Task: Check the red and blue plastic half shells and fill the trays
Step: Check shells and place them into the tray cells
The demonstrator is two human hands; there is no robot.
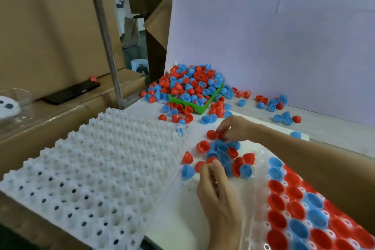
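Both hands work at a small loose heap of half shells [221,154] on the desk [176,219], and that heap serves as the landmark here. The right hand [233,129] reaches in from the right over the heap's far edge, its fingertips curled round a red shell [221,133]. The left hand [215,189] sits at the heap's near edge, fingers bent in a pinch at a shell; which shell, and whether it is truly gripped, cannot be made out behind the fingers.

The coming move probably turns on this: the part-filled tray [300,209] lies to the near right of the heap, directly beneath the right forearm, so the right hand is closer to its open cups, which border the heap. The empty white tray [85,172] lies to the heap's left, nearer the left hand, with its long side running away from the viewer. The shells are round, so no long axis matters, only which way each cup faces.

Beyond the heap, well apart, a green bin [194,106] overflows with red and blue shells. The filled tray is cut off at the frame's lower right, and motion blur softens the fingers.
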